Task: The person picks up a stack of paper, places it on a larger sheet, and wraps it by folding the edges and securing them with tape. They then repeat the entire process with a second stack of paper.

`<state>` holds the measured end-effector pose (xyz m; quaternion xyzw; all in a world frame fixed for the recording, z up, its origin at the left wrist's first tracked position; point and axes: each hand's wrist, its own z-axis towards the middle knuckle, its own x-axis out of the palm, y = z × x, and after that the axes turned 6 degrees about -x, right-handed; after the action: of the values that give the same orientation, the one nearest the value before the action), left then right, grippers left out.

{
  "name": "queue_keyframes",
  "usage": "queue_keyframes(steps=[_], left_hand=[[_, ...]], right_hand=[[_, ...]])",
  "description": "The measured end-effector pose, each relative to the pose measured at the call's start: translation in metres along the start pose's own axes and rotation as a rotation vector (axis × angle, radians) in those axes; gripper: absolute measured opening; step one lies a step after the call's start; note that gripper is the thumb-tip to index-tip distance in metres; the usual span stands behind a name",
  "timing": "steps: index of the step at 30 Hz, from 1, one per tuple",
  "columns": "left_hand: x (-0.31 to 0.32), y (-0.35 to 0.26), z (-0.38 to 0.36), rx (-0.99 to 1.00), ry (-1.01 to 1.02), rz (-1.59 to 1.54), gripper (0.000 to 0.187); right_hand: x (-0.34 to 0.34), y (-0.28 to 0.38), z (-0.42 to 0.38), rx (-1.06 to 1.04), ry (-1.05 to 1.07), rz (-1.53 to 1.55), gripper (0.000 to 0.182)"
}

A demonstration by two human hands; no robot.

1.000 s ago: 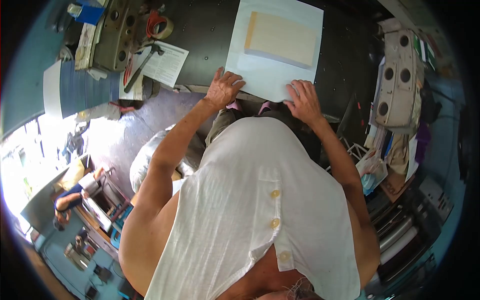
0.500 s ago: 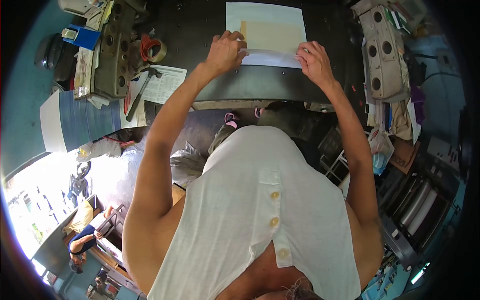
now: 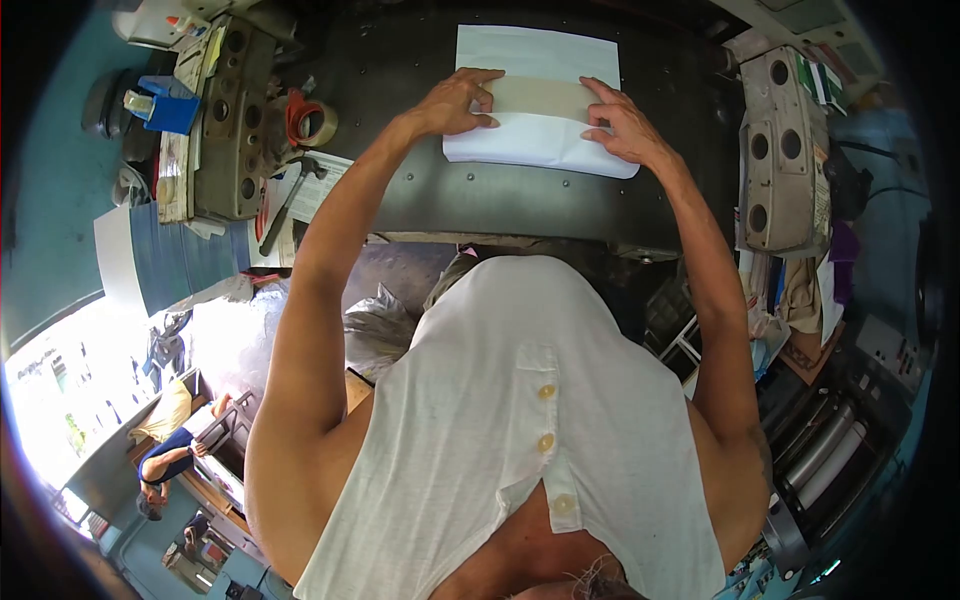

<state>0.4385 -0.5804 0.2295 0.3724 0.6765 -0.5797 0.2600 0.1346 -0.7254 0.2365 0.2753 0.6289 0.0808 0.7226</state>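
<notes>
A large white paper sheet [image 3: 538,50] lies on the dark metal tabletop, with a beige sheet [image 3: 540,97] on it. The near part of the white paper is turned up as a flap [image 3: 540,143] over the beige sheet's near side. My left hand [image 3: 458,103] rests at the left edge of the papers, index finger stretched along the beige sheet's far edge and thumb on the flap. Opposite it, my right hand [image 3: 622,128] presses on the right side, fingers and thumb spread apart. Both hands are open and touch the papers from above.
A hammer [image 3: 283,207] lies over printed paper at the left, near a tape roll on a red dispenser [image 3: 299,116]. Metal blocks with round holes stand left [image 3: 232,120] and right [image 3: 788,150]. A blue holder [image 3: 170,106] sits far left. Another person [image 3: 167,462] is in the background.
The white paper's near edge has been folded farther over the beige sheet. My hands have moved from the near edge onto the papers' sides. The view has tilted slightly.
</notes>
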Motion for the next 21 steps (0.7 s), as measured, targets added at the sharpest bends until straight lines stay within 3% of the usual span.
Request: queue_keyframes(steps=[11,21], left_hand=[[0.008,0.000,0.002,0.010,-0.081,-0.010,0.011],[0.013,0.004,0.004,0.006,-0.112,-0.009,0.011]], right_hand=[[0.002,-0.007,0.010,0.114,0.055,0.062,0.030],[0.006,-0.015,0.013,0.086,0.016,0.028,0.026]])
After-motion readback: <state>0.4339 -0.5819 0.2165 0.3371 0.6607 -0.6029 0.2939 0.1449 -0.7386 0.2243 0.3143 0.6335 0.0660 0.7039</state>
